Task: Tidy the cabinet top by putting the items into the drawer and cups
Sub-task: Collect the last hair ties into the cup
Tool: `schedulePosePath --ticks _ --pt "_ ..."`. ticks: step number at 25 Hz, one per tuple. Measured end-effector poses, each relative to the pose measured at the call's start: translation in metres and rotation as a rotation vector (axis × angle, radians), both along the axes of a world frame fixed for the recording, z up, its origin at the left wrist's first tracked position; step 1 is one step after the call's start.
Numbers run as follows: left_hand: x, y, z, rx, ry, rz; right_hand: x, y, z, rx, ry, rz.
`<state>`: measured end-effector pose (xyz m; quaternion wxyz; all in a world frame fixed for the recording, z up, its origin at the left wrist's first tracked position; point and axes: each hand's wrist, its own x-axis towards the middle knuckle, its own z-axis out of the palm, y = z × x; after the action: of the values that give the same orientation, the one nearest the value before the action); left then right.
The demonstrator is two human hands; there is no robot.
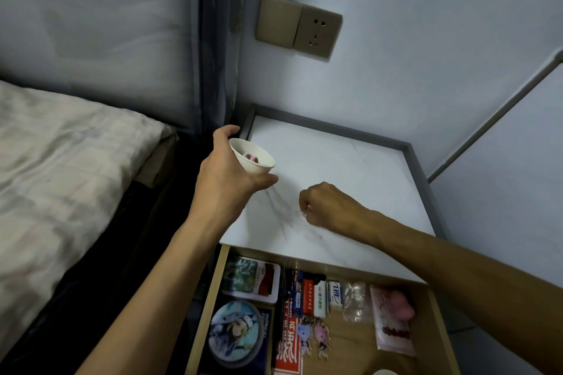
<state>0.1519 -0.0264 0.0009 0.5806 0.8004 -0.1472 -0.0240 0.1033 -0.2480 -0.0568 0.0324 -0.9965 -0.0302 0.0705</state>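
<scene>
Your left hand [225, 173] grips one small white cup [253, 161] above the cabinet top's [350, 167] left edge, with one pink item [252, 158] inside it. Your right hand [329, 204] rests near the front edge, fingers curled tight; you cannot tell whether they pinch anything. Below, one open drawer [207, 307] holds two keychain figures [313, 335].

The left hand [227, 172] grips a small white cup [252, 160] with something pink inside, tilted over the marble worktop's [359, 158] left edge, while the right hand [326, 204] is curled in a fist low over it, behind the open drawer [207, 307].
</scene>
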Motion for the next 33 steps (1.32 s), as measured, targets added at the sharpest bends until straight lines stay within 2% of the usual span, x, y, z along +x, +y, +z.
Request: schedulePosePath --ticks 4,6,8,13,19,23,30,33 --pt "-0.004 -0.003 -0.003 0.011 -0.008 -0.033 0.002 -0.002 0.05 0.482 -0.175 -0.337" --pt "-0.008 -0.007 -0.004 0.017 -0.002 -0.061 0.004 0.003 0.085 0.727 -0.245 -0.344" --pt "-0.013 -0.012 -0.005 0.028 -0.008 -0.099 0.008 0.016 0.115 0.827 -0.231 -0.234" --pt "-0.025 -0.028 -0.003 -0.016 -0.014 -0.229 0.004 0.043 0.133 0.477 -0.159 0.088" --pt "-0.034 -0.044 -0.012 -0.142 0.099 -0.273 -0.012 0.029 0.142 0.634 -0.161 -0.005" --pt "-0.044 -0.053 -0.013 -0.169 0.146 -0.299 -0.028 0.028 0.139 0.45 -0.087 0.078" --pt "-0.068 -0.053 -0.004 -0.191 0.119 -0.348 -0.064 0.012 0.144 0.653 -0.259 -0.078" --pt "-0.079 -0.049 -0.001 -0.202 0.107 -0.411 -0.084 0.008 0.135 0.613 -0.342 -0.23"
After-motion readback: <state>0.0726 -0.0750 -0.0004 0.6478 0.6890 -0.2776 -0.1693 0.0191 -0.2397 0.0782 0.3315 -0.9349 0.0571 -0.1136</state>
